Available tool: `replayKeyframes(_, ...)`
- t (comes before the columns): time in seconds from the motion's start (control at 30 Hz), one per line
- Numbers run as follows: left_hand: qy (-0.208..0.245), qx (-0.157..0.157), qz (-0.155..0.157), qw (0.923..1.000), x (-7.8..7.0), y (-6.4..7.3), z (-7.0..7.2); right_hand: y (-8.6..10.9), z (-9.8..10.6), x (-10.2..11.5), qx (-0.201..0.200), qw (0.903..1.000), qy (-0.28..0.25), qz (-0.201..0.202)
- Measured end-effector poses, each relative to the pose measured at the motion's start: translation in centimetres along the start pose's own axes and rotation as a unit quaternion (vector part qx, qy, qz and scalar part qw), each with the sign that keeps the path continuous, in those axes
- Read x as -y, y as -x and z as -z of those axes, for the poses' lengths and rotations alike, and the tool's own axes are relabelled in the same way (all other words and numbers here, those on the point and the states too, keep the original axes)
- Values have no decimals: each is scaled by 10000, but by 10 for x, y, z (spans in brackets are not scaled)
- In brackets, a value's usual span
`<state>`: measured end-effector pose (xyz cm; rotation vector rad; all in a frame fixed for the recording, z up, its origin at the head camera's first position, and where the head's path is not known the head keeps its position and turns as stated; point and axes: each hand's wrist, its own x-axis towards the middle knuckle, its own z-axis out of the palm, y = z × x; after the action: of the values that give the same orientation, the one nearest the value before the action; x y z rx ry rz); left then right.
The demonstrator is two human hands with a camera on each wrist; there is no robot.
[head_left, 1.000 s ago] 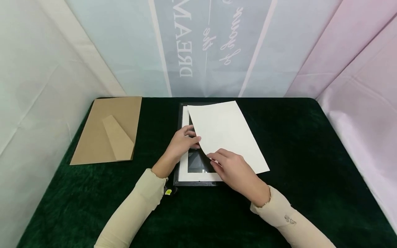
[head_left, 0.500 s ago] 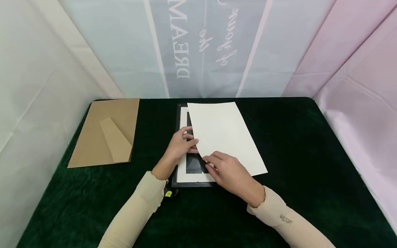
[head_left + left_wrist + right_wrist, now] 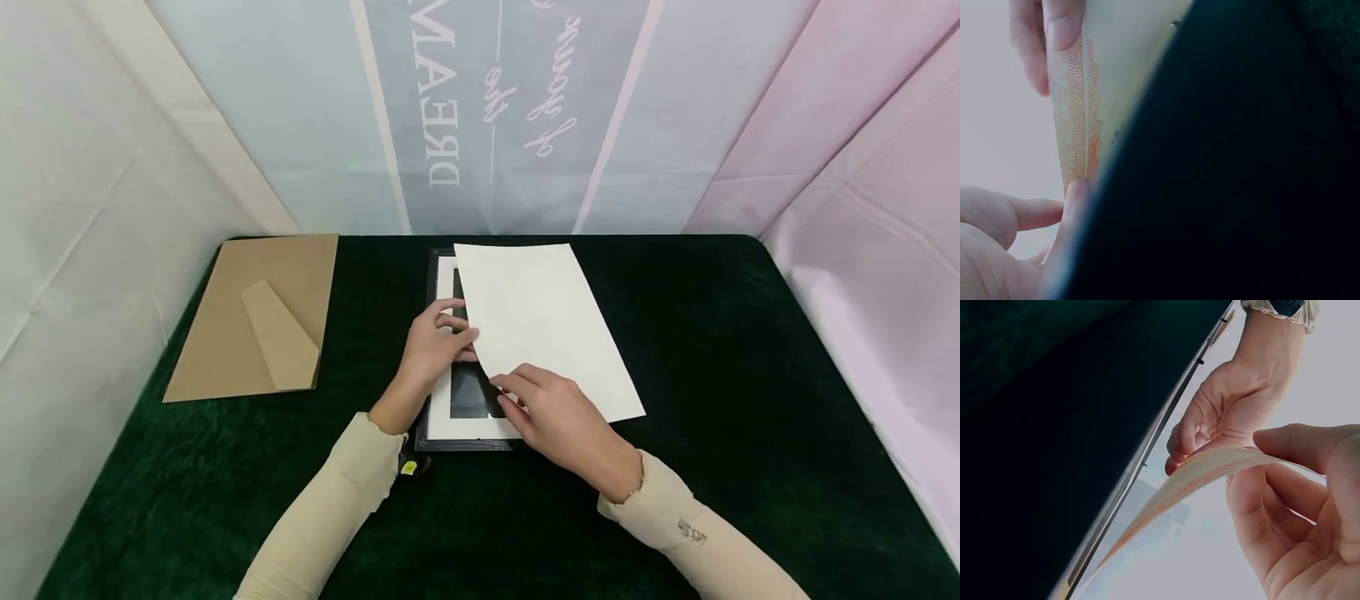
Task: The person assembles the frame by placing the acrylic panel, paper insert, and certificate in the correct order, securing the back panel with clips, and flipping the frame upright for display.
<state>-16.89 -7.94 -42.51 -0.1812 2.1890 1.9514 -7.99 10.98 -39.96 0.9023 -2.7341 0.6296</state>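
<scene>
A white paper sheet (image 3: 540,317) lies tilted over a black picture frame (image 3: 468,445) with a white mat (image 3: 442,400). On the underside, an orange ornamental border (image 3: 1077,112) runs along the edge in the left wrist view. My left hand (image 3: 435,346) pinches the sheet's left edge around its middle, thumb on top, with the other fingers partly hidden beneath. Closer to the near corner, my right hand (image 3: 566,421) pinches the same edge between thumb and fingers. The right wrist view shows the held edge bowed up above the frame's glass (image 3: 1163,506).
A brown backing board (image 3: 217,333) with a stand leg (image 3: 285,346) lies at the table's left. Dark green cloth covers the table (image 3: 720,350). Printed fabric (image 3: 495,125) hangs behind. A small black item with a yellow tag (image 3: 408,468) shows by my left wrist.
The sheet's far edge has straightened and its far left corner sits slightly further right over the frame. Both hands keep their hold; the whole view has shifted slightly.
</scene>
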Motion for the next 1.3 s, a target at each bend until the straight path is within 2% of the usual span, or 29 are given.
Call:
replayKeyframes(0.13, -45, -158, -95, 9998, 0, 0, -1, 0, 0, 0, -18, 10000, -10, -25)
replayKeyframes(0.43, -57, -242, -125, 9996, 0, 0, 3, -1, 9, -5, -85, 9998, -172, -57)
replayKeyframes(0.53, -96, -238, -125, 9996, -1, 0, 5, 0, 14, -7, 41, 9995, -298, -70)
replayKeyframes(0.63, -44, -210, -101, 9997, -2, -1, 8, 0, 20, -8, 401, 9972, -623, -143)
replayKeyframes(0.73, 9, -184, -97, 9998, -4, -2, 12, 1, 27, -10, 839, 9908, -995, -358)
replayKeyframes(0.8, -7, -155, -130, 9998, -6, -3, 15, 0, 32, -14, 978, 9878, -1089, -540)
replayKeyframes(0.97, -99, -99, -145, 9998, -9, -4, 22, -3, 39, -38, 632, 9897, -877, -934)
replayKeyframes(1.07, -194, -60, -126, 9997, -10, -4, 27, -4, 43, -56, 489, 9874, -799, -1275)
replayKeyframes(1.17, -313, 13, -138, 9994, -11, -5, 30, -4, 47, -74, 646, 9806, -715, -1707)
replayKeyframes(1.3, -427, 127, -142, 9989, -10, -6, 33, -3, 49, -96, 1128, 9644, -662, -2297)
